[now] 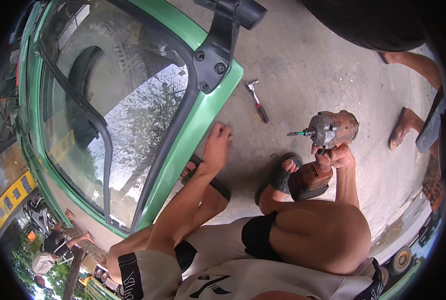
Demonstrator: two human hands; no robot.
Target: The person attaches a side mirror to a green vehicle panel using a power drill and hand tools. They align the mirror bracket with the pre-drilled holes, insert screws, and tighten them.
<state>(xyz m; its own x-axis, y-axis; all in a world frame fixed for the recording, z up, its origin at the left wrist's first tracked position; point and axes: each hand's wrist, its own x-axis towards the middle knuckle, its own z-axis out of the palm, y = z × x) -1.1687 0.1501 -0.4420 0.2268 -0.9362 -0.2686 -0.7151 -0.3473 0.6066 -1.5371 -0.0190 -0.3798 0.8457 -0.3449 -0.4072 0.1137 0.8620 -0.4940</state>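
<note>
My right hand grips a worn cordless impact driver by its handle. The driver's bit, with a green band, points left toward the vehicle. My left hand is closed beside the edge of a green cab frame; its fingers are curled, and what they hold, if anything, is too small to make out. Above that hand, a black bracket is fixed to the frame's corner by several bolts. The frame surrounds a large window with a black wiper arm across it.
A ratchet wrench with a red and black handle lies on the concrete floor. Other people's legs are at the right. My sandalled feet are below the driver. Another person is at the far lower left.
</note>
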